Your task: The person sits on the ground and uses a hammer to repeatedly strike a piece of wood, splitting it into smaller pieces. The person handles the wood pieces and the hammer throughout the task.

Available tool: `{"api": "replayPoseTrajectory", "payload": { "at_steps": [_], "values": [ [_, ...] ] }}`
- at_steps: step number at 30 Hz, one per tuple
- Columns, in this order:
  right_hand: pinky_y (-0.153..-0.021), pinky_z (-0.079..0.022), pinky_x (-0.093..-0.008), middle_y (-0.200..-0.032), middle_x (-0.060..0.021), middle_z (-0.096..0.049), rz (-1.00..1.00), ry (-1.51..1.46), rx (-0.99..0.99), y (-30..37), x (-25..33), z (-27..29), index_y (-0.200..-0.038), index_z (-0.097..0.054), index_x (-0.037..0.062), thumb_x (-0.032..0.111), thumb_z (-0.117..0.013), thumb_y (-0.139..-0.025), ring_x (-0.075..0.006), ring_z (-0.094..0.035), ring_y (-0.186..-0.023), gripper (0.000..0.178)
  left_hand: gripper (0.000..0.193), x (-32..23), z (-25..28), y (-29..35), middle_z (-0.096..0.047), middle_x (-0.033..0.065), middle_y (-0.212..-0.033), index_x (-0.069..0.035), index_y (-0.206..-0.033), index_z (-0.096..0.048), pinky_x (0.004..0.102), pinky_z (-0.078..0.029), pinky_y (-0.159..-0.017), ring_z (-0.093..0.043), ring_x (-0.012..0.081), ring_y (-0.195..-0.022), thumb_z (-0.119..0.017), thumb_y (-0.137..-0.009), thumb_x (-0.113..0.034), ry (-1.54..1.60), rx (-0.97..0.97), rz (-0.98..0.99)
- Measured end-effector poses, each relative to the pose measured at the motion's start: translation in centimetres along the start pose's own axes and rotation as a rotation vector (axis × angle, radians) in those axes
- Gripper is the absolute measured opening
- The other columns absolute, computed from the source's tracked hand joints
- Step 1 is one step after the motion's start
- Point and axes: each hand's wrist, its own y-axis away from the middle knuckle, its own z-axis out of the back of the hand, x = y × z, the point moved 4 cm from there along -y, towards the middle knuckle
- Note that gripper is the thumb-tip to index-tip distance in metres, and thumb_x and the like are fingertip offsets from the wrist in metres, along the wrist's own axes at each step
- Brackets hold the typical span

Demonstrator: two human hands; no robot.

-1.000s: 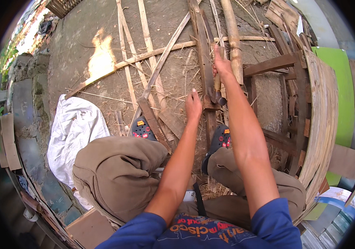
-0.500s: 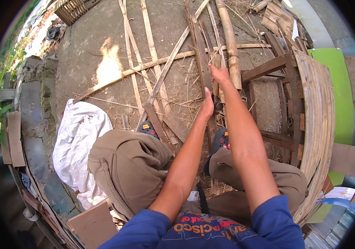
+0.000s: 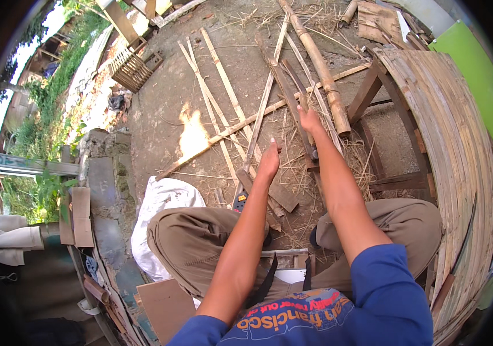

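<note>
"Where is the piece in hand?"

"The hand tool (image 3: pixel 314 152) is near the close end of the thick bamboo pole (image 3: pixel 323 75), on the pole's left and nearer the person. Its dark end shows; the rest is hidden, so its exact kind cannot be determined."

"State of the right hand?"

"The right hand (image 3: pixel 311 120) is just left of the pole's close end, closed around the tool as far as is visible. The underside of the grip is concealed."

"And the left?"

"The left hand (image 3: pixel 269 161) is farther left of the pole and nearer the person. Thumb and partly curled fingers are apart, raised above the ground."

"Surroundings?"

"A dark wooden board (image 3: pixel 285 86) lies left of the pole, beside the right hand. A long split bamboo strip (image 3: pixel 351 72) crosses the pole; narrower bamboo strips (image 3: pixel 221 72) lie well to its left, with a slatted basket (image 3: pixel 130 70) beyond them. A crumpled white sheet (image 3: pixel 168 196) is left of the pole, toward the person."

"Right of the pole?"

"A slat-topped bench (image 3: pixel 425 104), bearing a long-bladed knife (image 3: pixel 445 288) with a brown handle."
</note>
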Motion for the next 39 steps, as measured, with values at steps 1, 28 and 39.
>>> {"api": "replayPoseTrajectory", "payload": {
  "at_steps": [1,28,39],
  "values": [
    [-0.100,-0.044,-0.0488,-0.117,-0.0385,-0.059,-0.004,-0.013,0.036,0.5,0.4,-0.9,-0.116,-0.058,-0.0149,0.060,-0.048,-0.094,-0.0476,-0.057,-0.116,0.079,0.082,0.2,2.2,1.3,-0.059,0.0233,-0.132,0.008,-0.131,-0.055,0.0404,-0.036,-0.110,-0.052,0.0328,-0.128,-0.020,-0.102,-0.061,-0.017,-0.047,0.020],
    [-0.093,-0.048,-0.0476,-0.094,-0.0328,-0.067,-0.215,-0.250,0.100,-0.8,-0.9,0.3,-0.090,-0.070,-0.0081,0.079,-0.023,-0.090,-0.0440,-0.064,-0.105,0.099,0.079,0.6,-10.4,-8.2,-0.053,0.0227,-0.138,0.006,-0.141,-0.039,0.0439,-0.038,-0.106,-0.050,0.0327,-0.129,-0.021,-0.103,-0.061,0.763,-0.089,0.059],
    [-0.042,-0.041,-0.0353,-0.059,-0.0062,-0.053,-0.427,-0.607,0.217,-3.1,3.8,-0.2,-0.070,-0.056,0.0016,0.061,-0.059,-0.088,-0.0166,-0.049,-0.044,0.062,0.107,-2.2,-11.3,-9.9,-0.045,0.0213,-0.146,0.010,-0.148,-0.028,0.0386,-0.031,-0.111,-0.043,0.0301,-0.133,-0.009,-0.091,-0.079,0.829,0.320,0.209]
  ]
}}
